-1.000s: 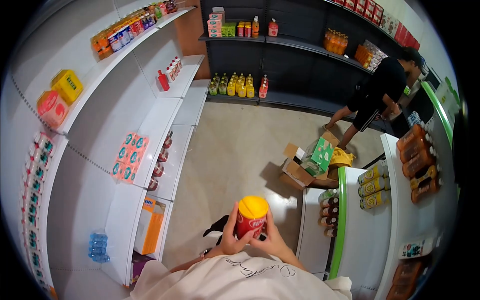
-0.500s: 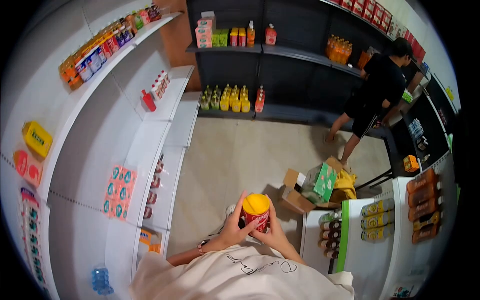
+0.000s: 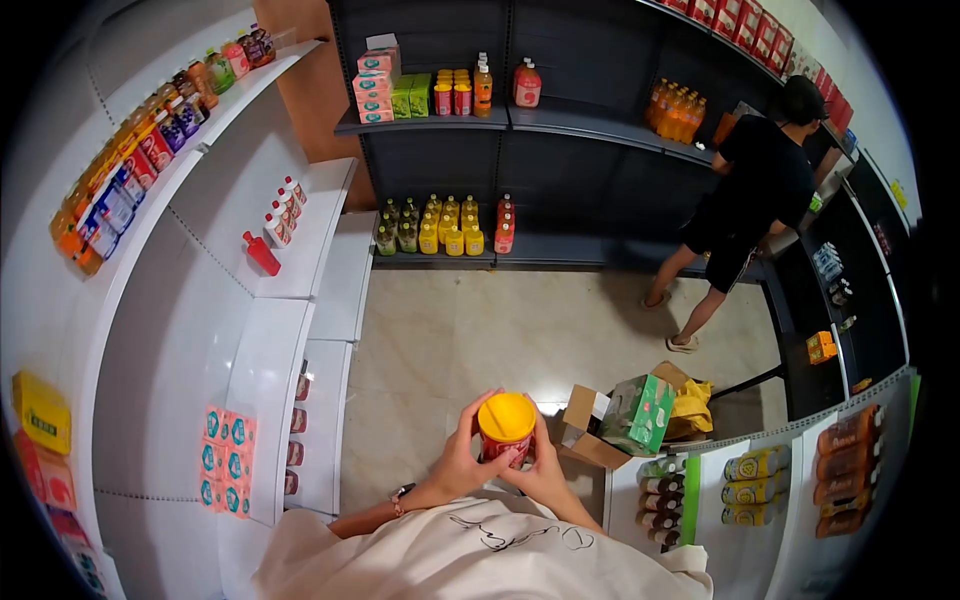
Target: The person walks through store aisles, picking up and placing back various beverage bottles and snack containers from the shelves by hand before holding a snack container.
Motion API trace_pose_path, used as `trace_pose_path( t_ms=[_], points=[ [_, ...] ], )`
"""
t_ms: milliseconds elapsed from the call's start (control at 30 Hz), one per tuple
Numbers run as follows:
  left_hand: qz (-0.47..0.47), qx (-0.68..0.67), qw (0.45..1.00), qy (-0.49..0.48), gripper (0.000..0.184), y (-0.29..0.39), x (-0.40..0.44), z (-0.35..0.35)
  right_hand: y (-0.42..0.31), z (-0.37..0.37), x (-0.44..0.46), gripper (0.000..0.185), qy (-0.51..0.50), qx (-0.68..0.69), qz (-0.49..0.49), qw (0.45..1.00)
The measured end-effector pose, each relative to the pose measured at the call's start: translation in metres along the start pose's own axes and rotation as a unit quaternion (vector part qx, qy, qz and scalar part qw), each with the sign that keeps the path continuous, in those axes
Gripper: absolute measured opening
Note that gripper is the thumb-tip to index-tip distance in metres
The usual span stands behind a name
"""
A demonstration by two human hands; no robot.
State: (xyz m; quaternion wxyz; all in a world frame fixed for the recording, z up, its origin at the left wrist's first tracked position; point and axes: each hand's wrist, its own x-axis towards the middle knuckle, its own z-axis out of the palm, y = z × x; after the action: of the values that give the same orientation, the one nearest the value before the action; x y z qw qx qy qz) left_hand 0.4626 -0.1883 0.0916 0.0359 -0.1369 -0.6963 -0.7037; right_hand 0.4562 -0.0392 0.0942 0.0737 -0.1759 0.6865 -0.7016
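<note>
A red canister [image 3: 506, 422] with a yellow lid is held upright in front of my light-coloured shirt. My left hand [image 3: 466, 462] wraps round its left side, fingers curved against the wall, with a bracelet and a dark band at the wrist. Round the right side and lower front of the same canister is my right hand [image 3: 541, 468]. Both thumbs press on its front. The canister's underside is hidden from view.
White shelves [image 3: 265, 400] with pink packs [image 3: 227, 460] run along the left. Dark shelves [image 3: 590, 130] with bottles stand ahead. Open cartons [image 3: 640, 412] lie on the floor at right, before a person in black [image 3: 765, 175]. White shelves with bottles [image 3: 850, 455] stand at the lower right.
The view has moved forward and turned, so the left shelf goods sit lower and further left and the dark shelves look nearer. The person in black has shifted their arms. Both hands still hold the canister.
</note>
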Motion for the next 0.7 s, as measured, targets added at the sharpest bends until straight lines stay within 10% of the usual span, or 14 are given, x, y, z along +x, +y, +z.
trace_pose_path(
  t_ms=[433, 700],
  points=[
    [-0.114, 0.074, 0.990, -0.030, 0.076, -0.054, 0.266, -0.093, 0.051, -0.072, 0.276, 0.077, -0.016, -0.022, 0.066, 0.997],
    [0.005, 0.138, 0.990, 0.031, 0.077, -0.050, 0.439, -0.139, 0.051, -0.106, 0.460, 0.076, -0.014, -0.076, -0.039, 0.996]
  ],
)
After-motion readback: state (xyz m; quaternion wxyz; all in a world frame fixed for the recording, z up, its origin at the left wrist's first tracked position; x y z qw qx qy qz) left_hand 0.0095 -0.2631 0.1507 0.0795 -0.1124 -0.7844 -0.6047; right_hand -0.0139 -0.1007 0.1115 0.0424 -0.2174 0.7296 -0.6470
